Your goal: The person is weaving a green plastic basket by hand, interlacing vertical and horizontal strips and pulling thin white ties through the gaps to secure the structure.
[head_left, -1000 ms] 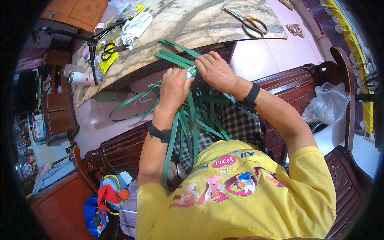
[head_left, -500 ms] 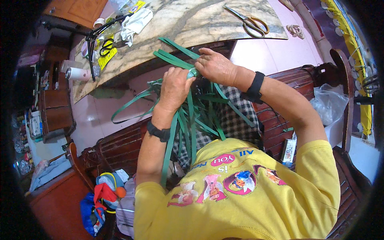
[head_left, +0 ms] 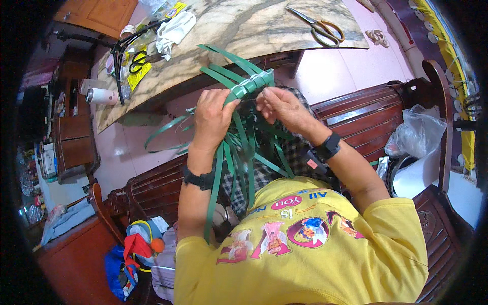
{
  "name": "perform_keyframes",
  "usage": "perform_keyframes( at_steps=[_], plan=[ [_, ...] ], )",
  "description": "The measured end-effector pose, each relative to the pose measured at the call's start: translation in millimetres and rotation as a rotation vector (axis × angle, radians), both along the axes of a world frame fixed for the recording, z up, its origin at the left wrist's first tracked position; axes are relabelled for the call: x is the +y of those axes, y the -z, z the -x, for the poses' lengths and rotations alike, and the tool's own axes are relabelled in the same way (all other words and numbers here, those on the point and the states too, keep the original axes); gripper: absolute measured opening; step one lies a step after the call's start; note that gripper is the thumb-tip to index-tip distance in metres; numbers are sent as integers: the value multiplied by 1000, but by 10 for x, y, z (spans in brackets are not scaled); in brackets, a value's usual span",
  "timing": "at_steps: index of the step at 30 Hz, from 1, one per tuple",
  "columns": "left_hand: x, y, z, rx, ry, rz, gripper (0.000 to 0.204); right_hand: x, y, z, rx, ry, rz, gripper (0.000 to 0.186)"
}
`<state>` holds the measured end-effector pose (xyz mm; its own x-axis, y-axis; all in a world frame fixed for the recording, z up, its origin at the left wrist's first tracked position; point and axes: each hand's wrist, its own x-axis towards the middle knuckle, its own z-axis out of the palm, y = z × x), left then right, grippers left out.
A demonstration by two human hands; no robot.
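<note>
A woven band of green strips [head_left: 253, 84], with pale pieces along it, is held above my lap in front of the marble table. My left hand [head_left: 213, 116] is closed on the band's left end, thumb against its lower side. Just below the right end, my right hand [head_left: 282, 108] has curled fingers; what is between them is too small to tell. Long loose green strips [head_left: 250, 173] hang from the work over the checked cloth [head_left: 300, 152] on my lap, and several others point up-left toward the table.
On the marble table [head_left: 239, 23] lie large scissors [head_left: 328, 33], a white cloth [head_left: 173, 35], black scissors [head_left: 137, 62], a white cylinder [head_left: 104, 96] and a black stand [head_left: 116, 56]. A wooden bench [head_left: 356, 107] runs behind me, with a plastic bag [head_left: 414, 132] at its right.
My right hand has come off the top of the band and moved down and right, exposing the woven part. My left hand stays on the band, shifted slightly down-left.
</note>
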<state>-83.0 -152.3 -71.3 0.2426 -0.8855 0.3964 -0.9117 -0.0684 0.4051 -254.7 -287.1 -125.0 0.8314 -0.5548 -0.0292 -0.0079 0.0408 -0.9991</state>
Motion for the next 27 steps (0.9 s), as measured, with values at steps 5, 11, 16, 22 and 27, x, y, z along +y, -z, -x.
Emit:
perform_keyframes(
  at_steps=[5,11,16,22,27],
  plan=[
    [27,8,58,-9,-8,21,24,205,87,-220,-284,-168,-803,37],
    [64,4,126,19,-13,48,25,295,61,-314,-302,-141,-891,37],
    [90,16,207,6,7,70,28,251,35,-288,-293,-161,-723,38],
    [89,75,307,-44,23,113,30,308,-62,-238,-213,-10,-707,41],
    [57,69,391,-85,2,98,29,405,-126,-282,-91,243,-704,41]
  ],
)
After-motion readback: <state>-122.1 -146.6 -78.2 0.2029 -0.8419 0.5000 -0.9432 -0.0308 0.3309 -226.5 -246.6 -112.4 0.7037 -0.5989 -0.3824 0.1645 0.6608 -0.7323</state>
